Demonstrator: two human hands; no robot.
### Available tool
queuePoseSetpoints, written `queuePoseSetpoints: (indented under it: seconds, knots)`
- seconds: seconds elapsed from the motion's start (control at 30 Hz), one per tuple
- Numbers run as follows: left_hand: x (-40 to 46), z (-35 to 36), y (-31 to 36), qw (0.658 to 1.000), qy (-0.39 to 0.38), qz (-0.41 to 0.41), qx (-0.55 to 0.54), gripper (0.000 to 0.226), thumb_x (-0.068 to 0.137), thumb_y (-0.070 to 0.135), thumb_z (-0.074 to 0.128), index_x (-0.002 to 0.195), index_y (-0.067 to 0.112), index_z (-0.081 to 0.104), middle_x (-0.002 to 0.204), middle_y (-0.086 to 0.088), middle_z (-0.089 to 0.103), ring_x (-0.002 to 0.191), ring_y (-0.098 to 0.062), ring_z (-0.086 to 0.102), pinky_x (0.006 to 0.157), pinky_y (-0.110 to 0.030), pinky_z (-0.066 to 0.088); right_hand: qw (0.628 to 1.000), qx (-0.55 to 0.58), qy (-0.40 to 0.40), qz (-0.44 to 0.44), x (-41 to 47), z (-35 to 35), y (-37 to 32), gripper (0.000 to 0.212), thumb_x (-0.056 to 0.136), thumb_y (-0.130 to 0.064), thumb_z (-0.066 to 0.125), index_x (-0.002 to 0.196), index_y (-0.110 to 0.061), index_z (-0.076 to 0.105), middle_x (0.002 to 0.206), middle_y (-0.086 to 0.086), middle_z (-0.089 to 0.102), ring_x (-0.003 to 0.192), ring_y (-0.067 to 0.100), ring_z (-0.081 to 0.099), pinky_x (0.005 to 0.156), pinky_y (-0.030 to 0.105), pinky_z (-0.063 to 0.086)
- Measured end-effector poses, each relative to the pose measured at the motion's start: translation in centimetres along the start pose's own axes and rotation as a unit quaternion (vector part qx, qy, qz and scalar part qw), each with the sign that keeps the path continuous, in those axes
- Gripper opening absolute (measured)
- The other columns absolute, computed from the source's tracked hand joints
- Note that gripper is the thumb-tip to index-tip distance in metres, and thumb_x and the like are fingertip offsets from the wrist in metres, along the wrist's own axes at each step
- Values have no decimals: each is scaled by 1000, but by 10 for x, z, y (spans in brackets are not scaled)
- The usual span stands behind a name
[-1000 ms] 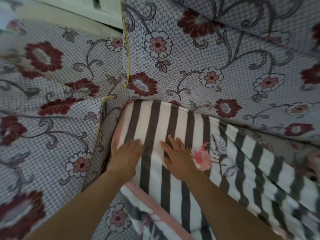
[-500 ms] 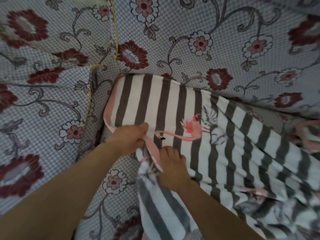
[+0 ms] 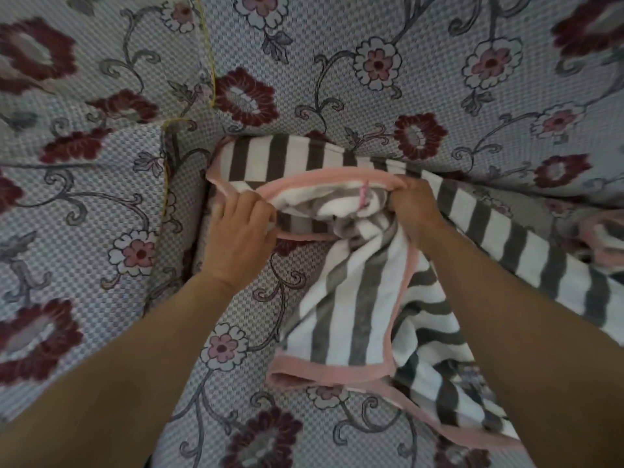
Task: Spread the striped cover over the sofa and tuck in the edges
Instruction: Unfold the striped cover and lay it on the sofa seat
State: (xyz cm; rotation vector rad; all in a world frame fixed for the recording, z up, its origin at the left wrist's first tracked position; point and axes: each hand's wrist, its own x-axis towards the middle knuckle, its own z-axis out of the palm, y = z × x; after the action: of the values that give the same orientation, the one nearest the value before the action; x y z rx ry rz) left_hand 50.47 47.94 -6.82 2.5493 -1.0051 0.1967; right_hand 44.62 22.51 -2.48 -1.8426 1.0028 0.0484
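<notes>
I see my left hand (image 3: 238, 236) curled around the pink-bound edge of the striped cover (image 3: 354, 309), fingers folded over the binding at the left end of a lifted fold. My right hand (image 3: 413, 206) grips the same pink edge further right, knuckles up, with bunched cloth gathered under the palm. Between the two hands the pink edge (image 3: 324, 179) runs as a raised arc, and the cloth below it sags into a loose pocket.

Position of the cover: its far portion lies flat on the seat, with the grey and white stripes running up to the crease where the seat meets the backrest (image 3: 371, 96). Its far left corner sits in the angle between the backrest and the armrest (image 3: 84, 184). A folded-over flap hangs toward me from the hands and ends in a pink-bound corner (image 3: 287, 366) resting on the seat cushion (image 3: 236, 349). The rest of the cover trails to the right under my right forearm, creased and uneven.

The sofa itself carries a checked grey fabric with dark red and pink flowers and grey scrolling stems. A thin yellow piping line (image 3: 207, 62) marks the seam between armrest and backrest. Bare seat fabric shows between my forearms.
</notes>
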Motion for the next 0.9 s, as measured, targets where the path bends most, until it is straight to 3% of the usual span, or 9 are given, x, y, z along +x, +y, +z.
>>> queuePoseSetpoints:
  seconds: [0.07,0.13,0.2,0.27,0.37,0.5,0.57,0.67,0.9]
  knots:
    - [-2,13,4,992,-96,73,-46,9,78,6,65,86,7,60,87,-14,59,79,-33,57,65,-46,50,999,40,-9,2,5,-2,3,39,74,10,42,86,-12,71,81,11,71,79,34,67,69,39,57]
    - [-2,26,13,967,-229,108,-18,38,80,8,62,118,10,57,118,-12,58,105,-32,56,82,-45,52,998,59,-24,-1,8,-3,6,44,73,13,41,93,-14,70,81,6,71,76,25,68,69,34,57]
    - [-1,40,19,941,-332,70,6,69,80,16,62,143,19,33,145,-2,38,131,-27,37,99,-42,43,997,73,-40,-3,9,-5,9,47,71,14,40,90,-16,70,81,5,71,72,19,70,67,30,59]
    - [0,49,25,921,-387,48,14,64,78,18,61,138,23,40,137,2,43,124,-27,43,89,-41,49,995,87,-58,2,9,-7,12,47,68,15,40,81,-18,71,75,3,72,67,16,70,62,27,58]
    - [6,56,37,931,-351,99,13,41,75,22,58,115,17,62,117,-6,60,107,-30,56,86,-41,50,991,98,-86,23,9,-11,12,43,65,13,39,74,-15,70,67,1,70,63,16,68,59,25,56]
    - [17,80,61,944,-286,162,-26,51,78,20,61,125,2,56,127,-22,57,123,-41,49,107,-47,34,989,55,-135,36,7,-16,6,47,52,-1,46,94,20,50,87,14,54,80,28,51,73,40,42]
    - [17,88,64,922,-359,144,7,48,92,26,46,136,6,45,140,-18,46,135,-36,35,115,-43,20,986,40,-160,37,3,-12,4,41,48,-2,46,85,10,57,82,13,51,76,26,47,70,38,39]
    - [5,75,54,929,-338,152,-19,38,92,29,41,109,7,66,113,-20,65,108,-36,59,94,-41,45,976,18,-215,40,-8,-5,5,24,49,-1,45,69,-5,57,64,9,49,60,21,45,60,29,37]
    - [-32,38,-38,933,-349,-79,18,55,91,24,44,144,18,32,153,-5,29,140,-29,27,100,-45,43,977,1,-208,36,-19,6,12,28,67,13,40,86,5,60,64,9,49,56,18,48,55,27,39]
